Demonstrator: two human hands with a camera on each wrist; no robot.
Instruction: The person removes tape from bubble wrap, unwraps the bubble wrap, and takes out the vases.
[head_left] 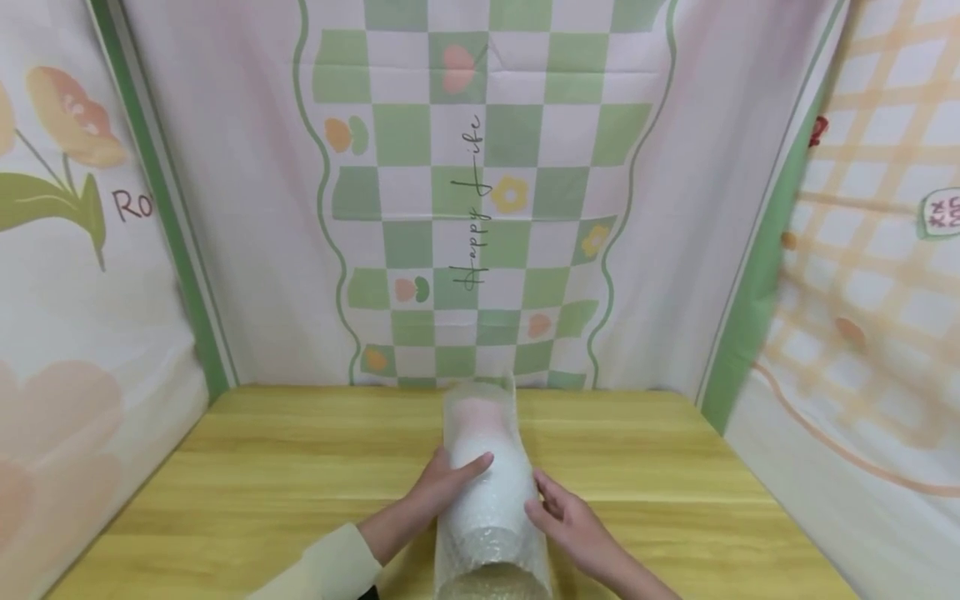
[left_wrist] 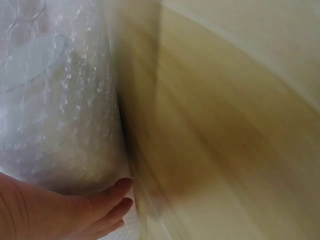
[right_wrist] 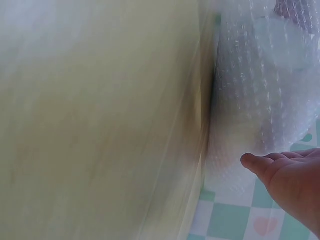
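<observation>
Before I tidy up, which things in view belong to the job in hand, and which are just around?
In the job:
bubble wrap
pale object inside it
left hand
right hand

Just around:
wooden table underneath
green-checked backdrop behind
flower-print cloth
orange-checked cloth

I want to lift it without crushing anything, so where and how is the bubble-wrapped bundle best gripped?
Probably round its wide middle, coming in from both sides: the bundle lies lengthwise on the table, so its rounded flanks face the left hand and right hand. I'd avoid the near end, where the wrap looks hollow and might crumple.
</observation>
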